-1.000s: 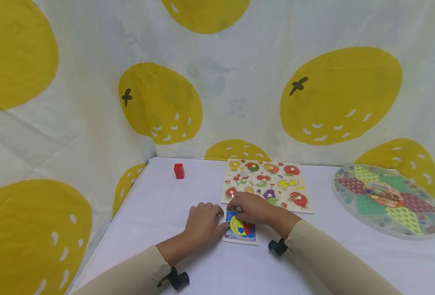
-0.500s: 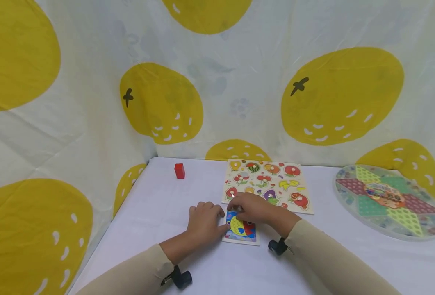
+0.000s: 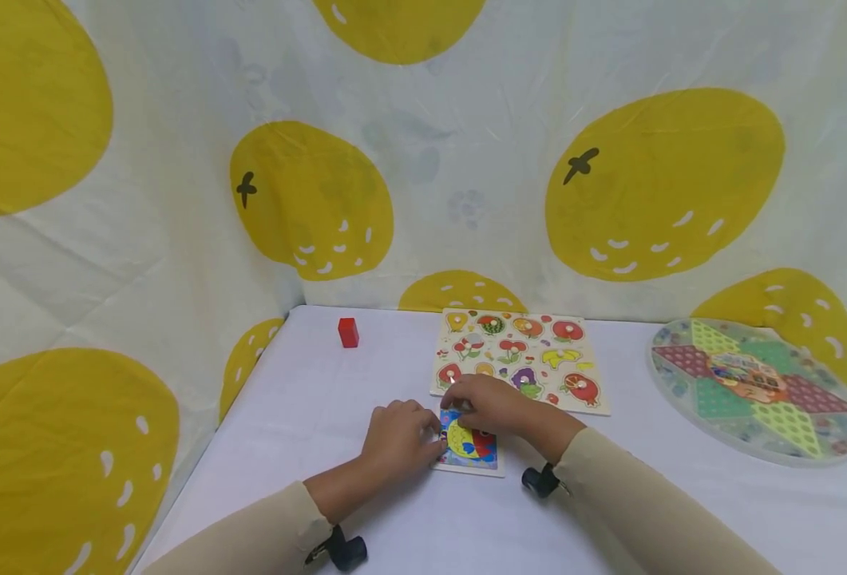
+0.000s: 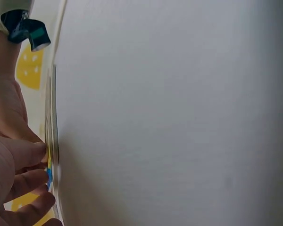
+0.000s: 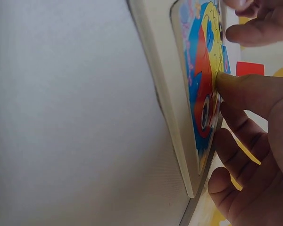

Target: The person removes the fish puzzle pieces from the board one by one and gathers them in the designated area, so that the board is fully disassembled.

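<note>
A small fish jigsaw puzzle (image 3: 476, 454) in a pale wooden frame lies on the white table, its fish yellow and red on blue. My right hand (image 3: 491, 406) is at its far left corner; the thumb (image 5: 231, 87) presses the yellow part and the fingers curl past the far edge. A blue corner puzzle piece (image 5: 226, 59) stands slightly raised beside this thumb, pinched there. My left hand (image 3: 397, 438) rests at the puzzle's left edge, fingers loosely bent, thumb tip close to the frame. Whether it touches the puzzle is hard to tell.
Directly behind the puzzle lies a fruit peg board (image 3: 498, 363). A red block (image 3: 349, 333) stands at the back left. To the right is a round, clear-rimmed game board (image 3: 746, 379) with a coloured star. A cloth (image 3: 466, 160) printed with yellow fruit hangs behind the table.
My left fingers have bent a little and moved slightly right, closer to the puzzle's left edge. The right hand stays almost still at the same corner.
</note>
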`<state>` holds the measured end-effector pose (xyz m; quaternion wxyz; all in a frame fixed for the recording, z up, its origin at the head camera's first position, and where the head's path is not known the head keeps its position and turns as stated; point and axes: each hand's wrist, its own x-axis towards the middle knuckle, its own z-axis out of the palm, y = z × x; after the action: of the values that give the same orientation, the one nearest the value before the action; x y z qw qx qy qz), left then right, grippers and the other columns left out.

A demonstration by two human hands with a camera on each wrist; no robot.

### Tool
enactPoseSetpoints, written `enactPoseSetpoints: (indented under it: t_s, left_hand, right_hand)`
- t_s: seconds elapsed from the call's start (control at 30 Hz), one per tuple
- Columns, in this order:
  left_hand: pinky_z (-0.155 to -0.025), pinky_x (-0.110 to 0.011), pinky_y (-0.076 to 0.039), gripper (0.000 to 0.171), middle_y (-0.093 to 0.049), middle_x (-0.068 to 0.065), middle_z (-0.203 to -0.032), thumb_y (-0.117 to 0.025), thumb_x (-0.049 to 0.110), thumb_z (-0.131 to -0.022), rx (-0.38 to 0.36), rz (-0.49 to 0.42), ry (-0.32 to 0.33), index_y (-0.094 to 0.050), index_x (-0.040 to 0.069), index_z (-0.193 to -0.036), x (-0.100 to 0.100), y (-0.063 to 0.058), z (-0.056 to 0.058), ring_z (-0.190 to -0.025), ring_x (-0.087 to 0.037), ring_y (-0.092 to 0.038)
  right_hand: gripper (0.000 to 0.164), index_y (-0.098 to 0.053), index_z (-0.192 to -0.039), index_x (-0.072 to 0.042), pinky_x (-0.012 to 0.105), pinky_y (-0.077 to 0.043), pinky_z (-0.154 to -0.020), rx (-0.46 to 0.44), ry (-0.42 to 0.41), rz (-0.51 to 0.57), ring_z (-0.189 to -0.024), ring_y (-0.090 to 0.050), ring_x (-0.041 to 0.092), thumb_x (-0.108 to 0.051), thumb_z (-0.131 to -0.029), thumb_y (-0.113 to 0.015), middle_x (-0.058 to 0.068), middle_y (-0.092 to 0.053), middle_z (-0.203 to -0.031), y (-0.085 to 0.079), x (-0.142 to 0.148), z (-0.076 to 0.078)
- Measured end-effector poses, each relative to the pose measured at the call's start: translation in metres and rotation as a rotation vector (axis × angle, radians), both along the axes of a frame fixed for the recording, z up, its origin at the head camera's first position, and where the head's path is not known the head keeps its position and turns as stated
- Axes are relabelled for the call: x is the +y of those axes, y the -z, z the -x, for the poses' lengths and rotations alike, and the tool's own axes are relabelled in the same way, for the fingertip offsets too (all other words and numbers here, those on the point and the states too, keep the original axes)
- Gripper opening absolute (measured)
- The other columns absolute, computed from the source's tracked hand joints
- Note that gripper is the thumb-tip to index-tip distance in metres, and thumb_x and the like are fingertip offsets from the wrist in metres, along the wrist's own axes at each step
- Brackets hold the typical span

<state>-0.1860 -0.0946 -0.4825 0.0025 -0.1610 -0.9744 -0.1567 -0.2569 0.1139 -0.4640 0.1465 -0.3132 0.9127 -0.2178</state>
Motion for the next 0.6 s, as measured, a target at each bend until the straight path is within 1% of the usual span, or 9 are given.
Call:
enactPoseSetpoints:
  t_s: [0.07,0.2,0.33,0.6]
  left_hand:
    - [-0.084,-0.041,-0.048,0.032,-0.073,0.009,-0.105,-0.088,0.050,-0.085,0.007,0.024,0.038,-0.084,0.031,-0.111,-0.002,-0.001,-0.004,-0.104,-0.016,-0.064]
    - [-0.088,-0.041,-0.049,0.037,-0.076,0.008,-0.115,-0.085,0.051,-0.088,0.007,0.061,0.091,-0.084,0.030,-0.119,-0.002,-0.008,-0.013,-0.113,-0.018,-0.066]
    - [-0.088,-0.040,-0.048,0.037,-0.076,0.007,-0.118,-0.084,0.050,-0.090,0.003,0.082,0.109,-0.084,0.030,-0.120,-0.002,-0.013,-0.018,-0.115,-0.018,-0.065]
    - [-0.088,-0.040,-0.049,0.039,-0.076,0.007,-0.121,-0.083,0.052,-0.090,0.023,0.121,0.138,-0.083,0.031,-0.122,-0.002,-0.010,-0.020,-0.115,-0.017,-0.065]
  right_hand:
    - [0.028,-0.078,-0.120,-0.027,0.036,-0.054,-0.099,-0.004,0.006,-0.003,-0.105,-0.061,0.009,-0.020,-0.094,-0.085,-0.014,-0.068,-0.112,0.000,-0.001,0.000]
    - [0.028,-0.078,-0.120,-0.027,0.036,-0.054,-0.098,-0.010,0.013,-0.007,-0.105,-0.061,0.009,-0.020,-0.094,-0.085,-0.014,-0.068,-0.111,-0.001,-0.002,0.000]
    - [0.028,-0.077,-0.120,-0.026,0.036,-0.055,-0.099,-0.013,0.017,-0.008,-0.104,-0.061,0.010,-0.019,-0.093,-0.085,-0.013,-0.068,-0.111,-0.002,-0.002,0.000]
    - [0.028,-0.076,-0.117,-0.026,0.036,-0.056,-0.097,-0.027,0.048,0.003,-0.100,-0.061,0.011,-0.018,-0.092,-0.086,-0.013,-0.068,-0.107,-0.004,-0.003,-0.003]
